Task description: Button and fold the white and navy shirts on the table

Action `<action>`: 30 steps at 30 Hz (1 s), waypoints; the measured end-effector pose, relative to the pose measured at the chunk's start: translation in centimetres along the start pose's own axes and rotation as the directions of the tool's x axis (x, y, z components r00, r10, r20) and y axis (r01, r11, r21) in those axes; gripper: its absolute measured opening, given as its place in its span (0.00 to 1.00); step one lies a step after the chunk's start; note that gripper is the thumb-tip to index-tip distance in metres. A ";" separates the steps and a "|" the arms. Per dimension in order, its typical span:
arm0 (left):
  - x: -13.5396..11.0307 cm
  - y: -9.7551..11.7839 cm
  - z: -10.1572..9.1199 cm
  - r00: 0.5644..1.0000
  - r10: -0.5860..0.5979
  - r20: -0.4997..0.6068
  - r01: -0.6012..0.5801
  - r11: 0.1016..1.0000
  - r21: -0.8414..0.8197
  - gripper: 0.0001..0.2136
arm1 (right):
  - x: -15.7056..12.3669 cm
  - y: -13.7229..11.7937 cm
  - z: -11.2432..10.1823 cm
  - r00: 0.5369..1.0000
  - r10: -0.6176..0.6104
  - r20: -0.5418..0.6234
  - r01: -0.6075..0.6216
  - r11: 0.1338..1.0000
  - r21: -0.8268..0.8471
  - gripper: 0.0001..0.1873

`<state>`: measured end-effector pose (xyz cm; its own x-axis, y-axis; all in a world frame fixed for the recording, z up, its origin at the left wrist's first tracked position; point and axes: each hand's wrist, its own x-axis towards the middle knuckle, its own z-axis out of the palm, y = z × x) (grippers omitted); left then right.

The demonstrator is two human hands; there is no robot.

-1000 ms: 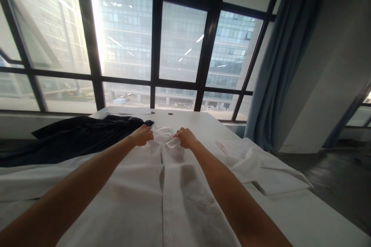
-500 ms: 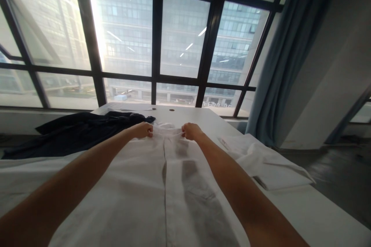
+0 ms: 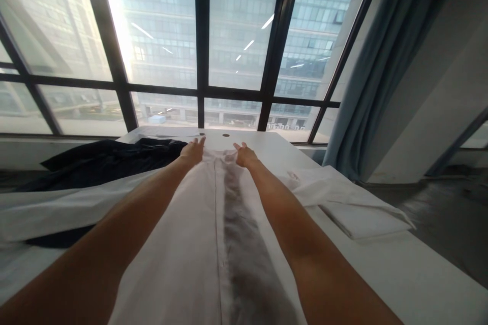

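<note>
A white shirt [image 3: 183, 244] lies lengthwise in front of me on the white table, its front placket running down the middle and its collar end far from me. Both my arms reach along its sides. At the collar's left my left hand [image 3: 193, 151] rests with its fingers stretched forward. On the opposite side my right hand [image 3: 246, 154] touches the collar area, fingers also extended and apart. A grey shadow falls on the shirt right of the placket. One white sleeve spreads out to the left.
A dark garment [image 3: 114, 157] is heaped at the left. On the right, white cloth [image 3: 335, 188] lies partly over a flat white folded piece [image 3: 362, 221] near the table [image 3: 412, 269] edge. Windows stand behind, with a blue curtain [image 3: 366, 101] at the right.
Both hands have let go of the collar edge, going from closed to outstretched fingers. The shirt has settled lower and narrower on the table. The view has tilted slightly down.
</note>
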<state>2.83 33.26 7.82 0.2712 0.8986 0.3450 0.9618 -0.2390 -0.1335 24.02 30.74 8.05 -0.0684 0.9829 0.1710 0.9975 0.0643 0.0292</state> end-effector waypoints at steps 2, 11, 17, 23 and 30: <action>-1.6 0.6 0.8 0.996 0.015 0.083 -0.011 0.999 -0.046 0.24 | -0.8 -0.2 0.6 1.000 0.003 0.029 -0.003 0.999 0.032 0.35; -11.5 0.4 5.4 0.947 0.149 0.283 -0.104 0.980 -0.168 0.33 | -8.0 -1.1 5.6 0.991 -0.019 0.133 0.005 0.994 0.108 0.34; -12.0 0.5 5.4 0.952 0.120 0.282 -0.060 0.975 -0.213 0.32 | -10.0 -0.6 7.2 0.998 -0.039 0.055 0.030 0.988 0.152 0.33; -10.9 3.1 4.1 0.977 0.211 0.016 -0.189 0.903 -0.385 0.13 | -9.8 -3.9 5.1 0.993 -0.103 -0.058 0.115 0.961 0.251 0.16; -8.6 3.5 6.0 0.957 0.193 0.216 -0.028 0.805 -0.593 0.12 | -8.3 -6.1 5.0 0.979 -0.141 0.149 0.089 0.946 0.311 0.15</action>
<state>3.63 26.92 -1.21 0.4367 0.8936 0.1043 0.7887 -0.4360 0.4335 18.64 23.04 1.53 -0.2054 0.9785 0.0166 0.9432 0.2024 -0.2634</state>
